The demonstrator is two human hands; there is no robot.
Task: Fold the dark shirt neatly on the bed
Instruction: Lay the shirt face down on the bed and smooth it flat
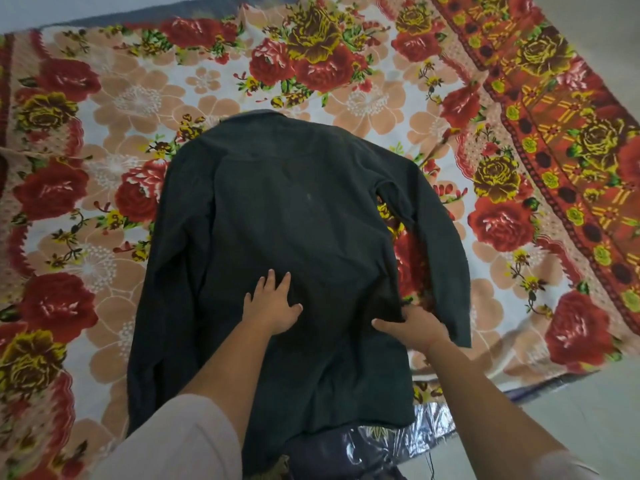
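Note:
The dark shirt point(287, 216) lies spread back-up on the bed, collar at the far end, hem hanging over the near edge. Both long sleeves run down along its sides. My left hand point(272, 306) presses flat on the lower back panel, fingers straight and spread. At the shirt's right side edge, my right hand point(414, 327) rests beside the right sleeve, thumb on top of the cloth. Its fingertips are hidden at the edge, so whether they curl round the cloth does not show.
A floral blanket point(138, 98) in red, peach and yellow covers the bed under the shirt. Shiny plastic wrapping point(429, 424) shows at the bed's near edge below the hem. Pale floor point(588, 410) lies to the right.

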